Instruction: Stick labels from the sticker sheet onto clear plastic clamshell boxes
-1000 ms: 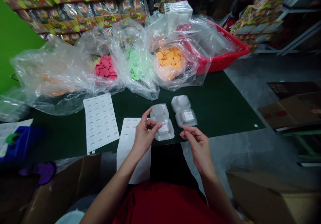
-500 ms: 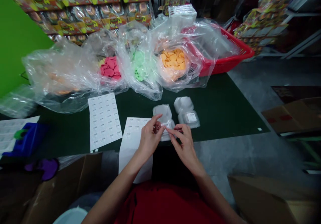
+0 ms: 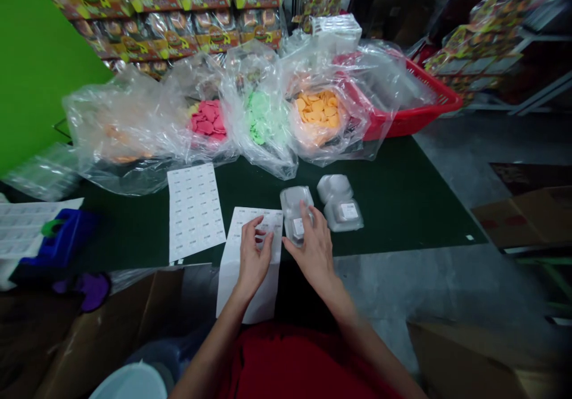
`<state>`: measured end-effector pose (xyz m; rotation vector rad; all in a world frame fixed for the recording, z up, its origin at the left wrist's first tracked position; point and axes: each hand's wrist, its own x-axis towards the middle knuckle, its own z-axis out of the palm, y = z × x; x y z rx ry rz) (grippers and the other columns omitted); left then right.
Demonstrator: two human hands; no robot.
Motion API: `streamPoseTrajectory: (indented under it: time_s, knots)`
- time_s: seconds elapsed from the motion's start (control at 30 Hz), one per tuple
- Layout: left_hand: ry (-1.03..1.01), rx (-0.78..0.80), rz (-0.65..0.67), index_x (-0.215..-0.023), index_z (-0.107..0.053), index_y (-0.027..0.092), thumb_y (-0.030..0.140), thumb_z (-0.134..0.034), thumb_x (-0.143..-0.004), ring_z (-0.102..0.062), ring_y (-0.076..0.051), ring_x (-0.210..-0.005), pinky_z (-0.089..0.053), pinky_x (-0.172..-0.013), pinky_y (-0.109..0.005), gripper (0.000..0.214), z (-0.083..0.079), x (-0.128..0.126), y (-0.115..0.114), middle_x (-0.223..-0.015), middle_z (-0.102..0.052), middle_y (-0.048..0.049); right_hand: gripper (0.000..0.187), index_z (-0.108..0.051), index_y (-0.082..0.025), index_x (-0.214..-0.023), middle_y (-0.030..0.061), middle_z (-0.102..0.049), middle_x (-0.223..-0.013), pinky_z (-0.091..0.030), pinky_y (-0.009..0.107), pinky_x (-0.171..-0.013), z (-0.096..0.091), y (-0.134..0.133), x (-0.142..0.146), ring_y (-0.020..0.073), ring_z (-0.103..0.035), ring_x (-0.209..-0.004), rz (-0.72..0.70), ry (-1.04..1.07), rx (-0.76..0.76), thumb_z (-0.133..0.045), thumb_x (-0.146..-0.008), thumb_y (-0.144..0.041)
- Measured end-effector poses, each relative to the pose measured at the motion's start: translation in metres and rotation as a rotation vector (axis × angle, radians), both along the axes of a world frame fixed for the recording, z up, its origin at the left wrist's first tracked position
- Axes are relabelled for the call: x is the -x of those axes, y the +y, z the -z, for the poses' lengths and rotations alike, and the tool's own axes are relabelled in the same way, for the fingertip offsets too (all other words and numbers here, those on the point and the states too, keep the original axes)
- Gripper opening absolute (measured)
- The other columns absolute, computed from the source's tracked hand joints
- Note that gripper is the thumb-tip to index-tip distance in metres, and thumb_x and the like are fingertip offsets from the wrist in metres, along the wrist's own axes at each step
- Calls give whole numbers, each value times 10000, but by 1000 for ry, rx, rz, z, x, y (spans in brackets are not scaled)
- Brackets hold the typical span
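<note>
The person's left hand [image 3: 254, 259] curved above a thin, creased paper sheet [image 3: 248, 301] printed with small labels, its thumb and fingers parted around nothing visible. The right hand [image 3: 315, 250] spread its fingers loosely over the left clamshell [image 3: 295, 196], with no hold visible; whether they touched its translucent plastic could not be told. That rounded, two-lobed shell lay on the dark green tabletop [image 3: 393, 175], just beside a similar right clamshell [image 3: 335, 189].

Nearer the body than the fingers [image 3: 318, 226], a deep red top [image 3: 286, 366] covers the torso, with a thin dark line [image 3: 242, 356] toward its left side. Slim forearms [image 3: 357, 330], uncovered, taper toward the fingers.
</note>
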<state>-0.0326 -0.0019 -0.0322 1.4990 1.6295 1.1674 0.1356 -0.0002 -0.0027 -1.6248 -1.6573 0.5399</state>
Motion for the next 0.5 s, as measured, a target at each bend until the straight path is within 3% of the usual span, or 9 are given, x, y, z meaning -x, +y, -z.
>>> streamPoseTrajectory:
  time_s: [0.1, 0.3, 0.4, 0.5]
  knots:
    - [1, 4, -26, -1376, -581, 220, 386, -612, -1031, -655, -177, -1002, -564, -814, -312, 385, 6, 12, -10, -1396, -581, -131, 872, -294, -347, -1685, 139, -466, -1607, -412, 607, -1201, 1, -1, -2, 376, -445, -1499, -9, 163, -5, -724, -926, -363]
    - [13, -23, -49, -1302, -621, 209, 344, -599, -1024, -659, -179, -976, -561, -848, -338, 310, 3, 24, -12, -1338, -614, -119, 723, -489, -311, -1592, 120, -553, -1569, -391, 549, -1244, -22, -3, -37, 316, -517, -1461, 26, 388, -86, -751, -923, -387]
    - [56, -62, -40, -1258, -650, 209, 334, -585, -1024, -657, -186, -963, -562, -873, -362, 273, 0, 27, -10, -1305, -620, -110, 660, -551, -307, -1545, 124, -535, -1553, -414, 547, -1226, -24, 5, -67, 321, -516, -1453, 116, 290, -217, -751, -923, -401]
    - [88, -85, -42, -1244, -660, 205, 342, -584, -1019, -666, -197, -958, -568, -881, -382, 274, 1, 32, -10, -1284, -631, -110, 615, -623, -280, -1478, 147, -514, -1525, -444, 573, -1186, -7, 24, -98, 355, -517, -1436, 146, 76, -204, -747, -890, -410]
